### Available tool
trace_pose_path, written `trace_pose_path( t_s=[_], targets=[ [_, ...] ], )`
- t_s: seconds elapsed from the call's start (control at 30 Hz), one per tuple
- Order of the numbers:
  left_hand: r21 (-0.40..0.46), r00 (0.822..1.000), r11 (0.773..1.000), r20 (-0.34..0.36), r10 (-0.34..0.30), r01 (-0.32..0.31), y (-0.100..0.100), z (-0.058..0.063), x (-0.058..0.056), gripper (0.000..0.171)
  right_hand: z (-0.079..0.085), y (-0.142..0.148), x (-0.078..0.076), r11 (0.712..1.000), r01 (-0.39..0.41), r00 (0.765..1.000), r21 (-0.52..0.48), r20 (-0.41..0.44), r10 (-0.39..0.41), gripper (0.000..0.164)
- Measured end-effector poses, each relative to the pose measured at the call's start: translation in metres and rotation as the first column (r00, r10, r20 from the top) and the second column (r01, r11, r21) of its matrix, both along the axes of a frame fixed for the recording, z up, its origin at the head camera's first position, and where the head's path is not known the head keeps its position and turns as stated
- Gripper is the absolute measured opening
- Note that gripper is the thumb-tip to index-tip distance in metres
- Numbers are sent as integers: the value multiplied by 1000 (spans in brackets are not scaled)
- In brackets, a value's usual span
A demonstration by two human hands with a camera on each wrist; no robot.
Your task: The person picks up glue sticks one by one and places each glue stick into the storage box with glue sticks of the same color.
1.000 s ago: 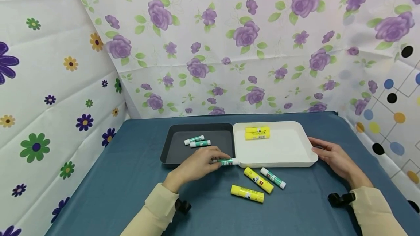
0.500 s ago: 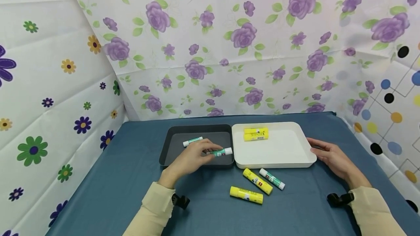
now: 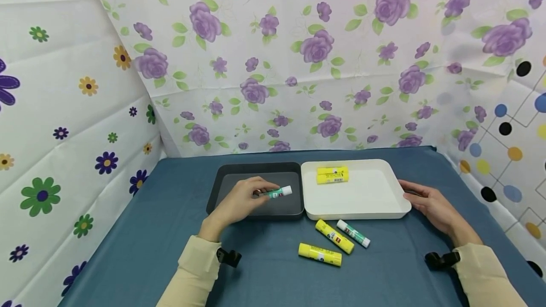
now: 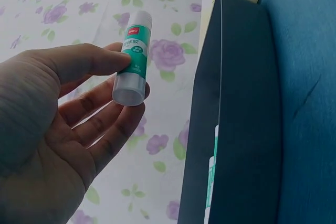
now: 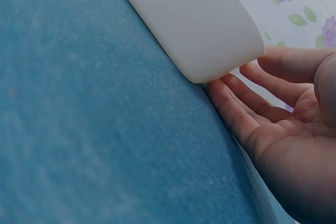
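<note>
We seem to be at the placing step: our left hand (image 3: pixel 237 203) pinches a green stick (image 3: pixel 280 192) above the dark tray (image 3: pixel 260 168), and setting it down likely calls for lowering it clear of the two sticks (image 4: pixel 210 184) inside. Our right hand (image 3: pixel 439 210), fingers loosely spread, touches the white tray (image 3: pixel 362 198) holding yellow sticks (image 3: pixel 332 177); a loose green stick (image 3: pixel 353 233) and two yellows (image 3: pixel 334 236) lie in front.

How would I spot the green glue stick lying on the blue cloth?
On the blue cloth, find the white tray. Off its near edge lie two yellow sticks and the green glue stick, slimmer and the only green one there.
</note>
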State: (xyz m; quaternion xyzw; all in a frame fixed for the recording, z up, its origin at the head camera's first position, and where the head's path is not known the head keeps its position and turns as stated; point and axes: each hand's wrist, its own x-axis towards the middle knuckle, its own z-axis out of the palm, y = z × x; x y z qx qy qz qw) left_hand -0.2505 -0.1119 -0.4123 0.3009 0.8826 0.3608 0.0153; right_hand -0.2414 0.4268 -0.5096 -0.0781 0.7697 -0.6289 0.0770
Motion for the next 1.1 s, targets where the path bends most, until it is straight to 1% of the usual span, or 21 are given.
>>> trace_pose_path(
  t_s=[0.4,0.63,0.9,1.1],
  targets=[
    [-26,1000,999,-6,28,-28,-17,-1,-6,29,-1,0,0,1000,-2,1000,4,3,2,68],
    [-70,1000,997,-4,23,-23,-25,-4,-13,31,-2,1,0,1000,-7,1000,0,-4,7,67],
    [-121,1000,992,18,25,-23,-30,1,-18,30,-1,1,-1,1000,-6,1000,3,-2,6,67],
    [-160,999,987,34,23,-17,-33,2,-26,30,0,0,0,1000,-5,1000,2,-5,5,67]
  ],
)
